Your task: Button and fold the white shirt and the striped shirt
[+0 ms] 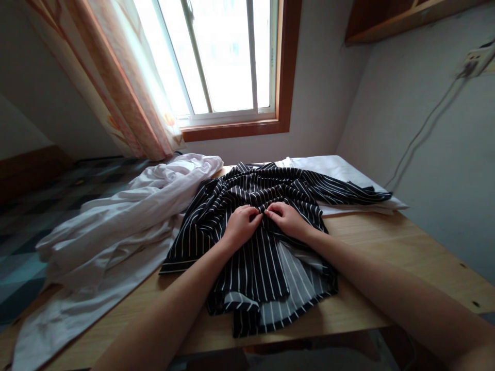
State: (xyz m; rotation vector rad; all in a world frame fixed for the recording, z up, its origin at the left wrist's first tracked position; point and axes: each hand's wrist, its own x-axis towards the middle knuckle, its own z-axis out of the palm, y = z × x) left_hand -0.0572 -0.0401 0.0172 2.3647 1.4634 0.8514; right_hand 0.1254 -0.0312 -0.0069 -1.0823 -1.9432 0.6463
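Observation:
A black shirt with white stripes lies spread and rumpled on the wooden table, its collar toward the window. One sleeve stretches out to the right, and the lower front hangs partly apart, showing the paler inside. My left hand pinches the cloth at the middle of the front. Close beside it, my right hand pinches the same front edge, fingertips nearly meeting the left ones. Whether a button sits between the fingers is too small to tell.
A crumpled white garment covers the table's left side. Folded white cloth lies at the back right, partly under the striped sleeve. Beyond the left edge is a checked bed cover. A curtain hangs by the window; a cable runs down the right wall.

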